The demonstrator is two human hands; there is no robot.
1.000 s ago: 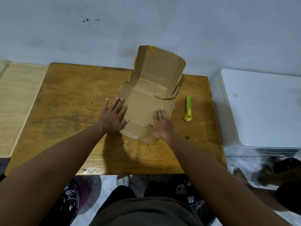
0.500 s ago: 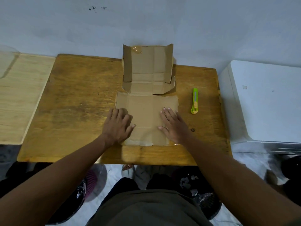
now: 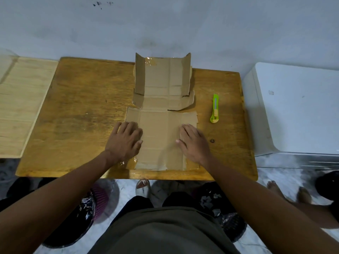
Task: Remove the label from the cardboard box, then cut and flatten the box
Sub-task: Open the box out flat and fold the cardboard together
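Note:
The brown cardboard box lies unfolded on the wooden table. Its near panel is flat, while the far part still has two side flaps standing up. A patch of clear tape shines at its far edge. My left hand presses palm down on the near panel's left edge. My right hand presses palm down on the right edge. Both hands lie flat with fingers spread and grip nothing. A green and yellow utility knife lies on the table to the right of the cardboard, apart from it.
A pale wooden board adjoins the table on the left. A white cabinet stands at the right. The wall is just behind the table. Black bags and bare feet of another person are on the floor.
The cardboard was turned from a skewed pose to square with the table and its near panel pressed flat. Both hands slid outward to the panel's left and right edges.

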